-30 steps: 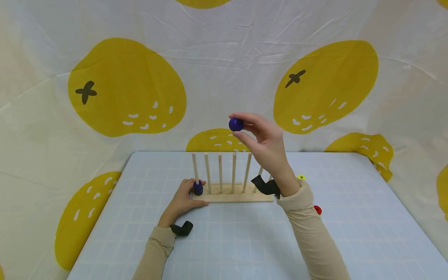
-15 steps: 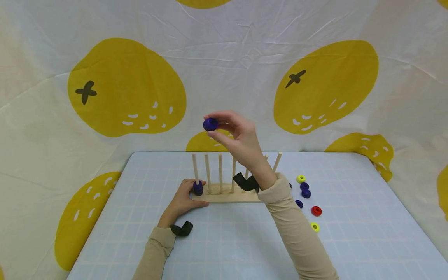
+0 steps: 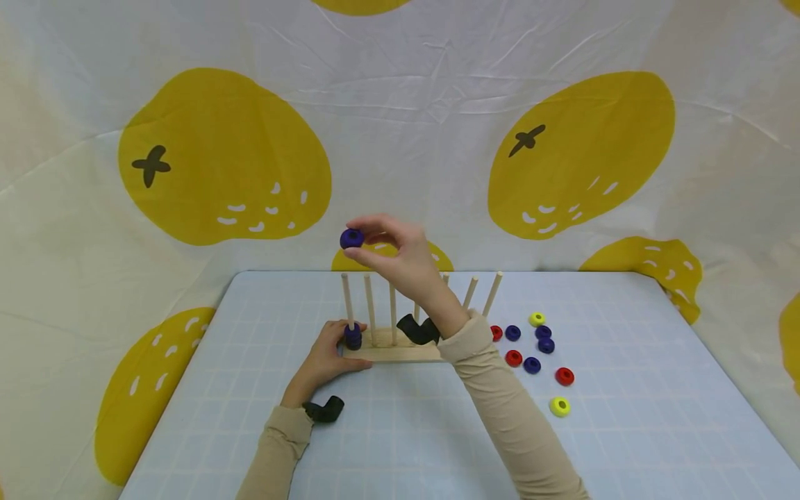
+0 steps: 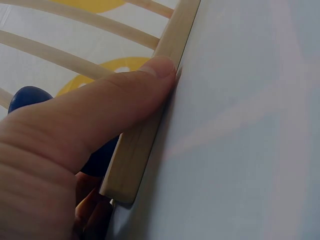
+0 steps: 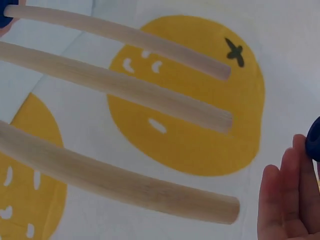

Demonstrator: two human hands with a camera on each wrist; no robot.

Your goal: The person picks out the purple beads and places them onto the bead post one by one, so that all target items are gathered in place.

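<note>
Between thumb and fingertips my right hand (image 3: 403,260) pinches a dark blue bead (image 3: 352,239), held in the air above the leftmost peg (image 3: 347,295) and apart from it. In the right wrist view the bead (image 5: 314,140) is cut off by the frame edge. My left hand (image 3: 326,354) grips the left end of the wooden peg rack (image 3: 400,355); its thumb (image 4: 125,92) lies along the front edge, with the other fingers behind. Several dark blue beads (image 3: 353,337) are stacked low on the leftmost peg. The right forearm hides part of the rack.
To the right of the rack lie loose beads: several dark blue ones (image 3: 546,345), red ones (image 3: 565,376) and two yellow ones (image 3: 560,406). The pale blue table (image 3: 400,444) meets a white backdrop (image 3: 400,139) with yellow fruit prints.
My right hand has moved left with the bead, and slightly down in the last half second. The bead's hole now faces more upward. Loose beads have come into view. The left hand stays put.
</note>
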